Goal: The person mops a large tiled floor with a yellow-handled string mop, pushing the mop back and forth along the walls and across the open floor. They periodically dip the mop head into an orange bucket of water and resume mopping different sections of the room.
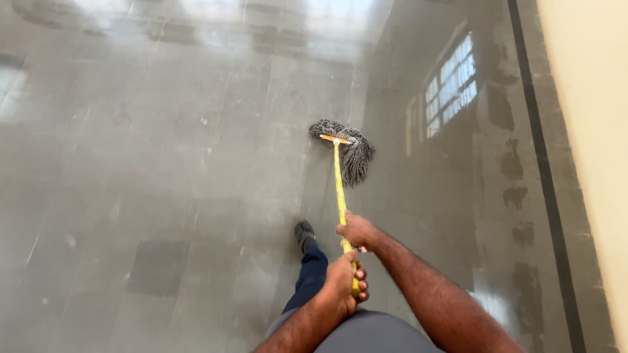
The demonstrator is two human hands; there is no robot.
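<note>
- Head view: mid-stroke mopping; both grips wrapped tight on the yellow mop handle (340, 196), right hand (356, 230) forward, left hand (343, 280) at its end.
- Mop head (350, 153) lies on the wet grey floor (163, 163), ahead of the shoe (304, 234).
- Next move likely needs a steady pull or sweep, strands kept flat.

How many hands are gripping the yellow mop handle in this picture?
2. The right hand grips the yellow mop handle higher along the shaft, nearer the grey mop head. The left hand grips its lower end, close to the body. No other hands show.
</note>
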